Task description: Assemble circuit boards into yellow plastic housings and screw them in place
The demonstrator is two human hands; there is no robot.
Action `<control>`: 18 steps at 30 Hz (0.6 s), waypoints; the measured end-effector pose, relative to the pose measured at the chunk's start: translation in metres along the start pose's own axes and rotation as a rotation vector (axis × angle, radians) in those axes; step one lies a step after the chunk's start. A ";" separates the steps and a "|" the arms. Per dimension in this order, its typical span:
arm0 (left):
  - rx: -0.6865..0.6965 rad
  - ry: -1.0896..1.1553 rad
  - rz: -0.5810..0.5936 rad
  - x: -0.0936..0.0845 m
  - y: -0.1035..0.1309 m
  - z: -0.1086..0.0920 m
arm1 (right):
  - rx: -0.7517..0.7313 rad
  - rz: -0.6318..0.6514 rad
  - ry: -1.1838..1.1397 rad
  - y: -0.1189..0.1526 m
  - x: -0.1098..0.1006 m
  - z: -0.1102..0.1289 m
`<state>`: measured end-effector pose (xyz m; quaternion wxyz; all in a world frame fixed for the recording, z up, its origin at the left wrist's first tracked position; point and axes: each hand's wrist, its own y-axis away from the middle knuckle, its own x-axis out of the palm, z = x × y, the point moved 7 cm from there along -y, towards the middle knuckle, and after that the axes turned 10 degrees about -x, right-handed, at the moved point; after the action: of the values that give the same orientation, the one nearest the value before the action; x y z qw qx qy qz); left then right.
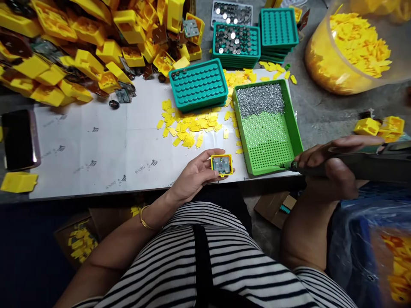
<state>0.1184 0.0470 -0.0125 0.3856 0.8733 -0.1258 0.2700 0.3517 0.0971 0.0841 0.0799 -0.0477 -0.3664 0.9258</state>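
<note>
My left hand (195, 173) grips a small yellow plastic case (230, 162) near the table's front edge. Its open side faces up and shows a circuit board (221, 164) inside. In my right hand (334, 160) is a power screwdriver (369, 164), lying level with its thin bit pointing left. The bit reaches over the front of a green perforated tray (266, 145); whether it touches the tray I cannot tell. A mass of small silver screws (260, 99) fills the tray's far half. Small yellow plastic pieces (189, 128) lie loose left of the tray.
Yellow cases with parts (90, 64) are heaped at the back left. Teal trays (199, 85) stand behind, one stack holding round metal cells (233, 40). A clear tub (349, 55) of yellow pieces stands back right. A phone (19, 139) lies far left.
</note>
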 end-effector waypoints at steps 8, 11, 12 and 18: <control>0.042 0.026 -0.119 -0.010 0.006 0.000 | -0.130 -0.058 -0.005 0.005 -0.014 -0.001; 0.041 0.061 -0.086 -0.011 0.010 -0.001 | -0.114 -0.057 0.031 0.008 -0.015 -0.003; 0.043 0.062 -0.082 -0.011 0.011 -0.001 | -0.115 -0.062 0.029 0.009 -0.016 -0.003; 0.086 0.031 -0.092 -0.012 0.018 -0.005 | 0.022 -0.058 0.098 0.012 -0.014 -0.001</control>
<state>0.0988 0.0388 -0.0054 0.3614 0.8896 -0.0678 0.2709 0.3643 0.0866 0.0756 0.1252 -0.0815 -0.3533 0.9235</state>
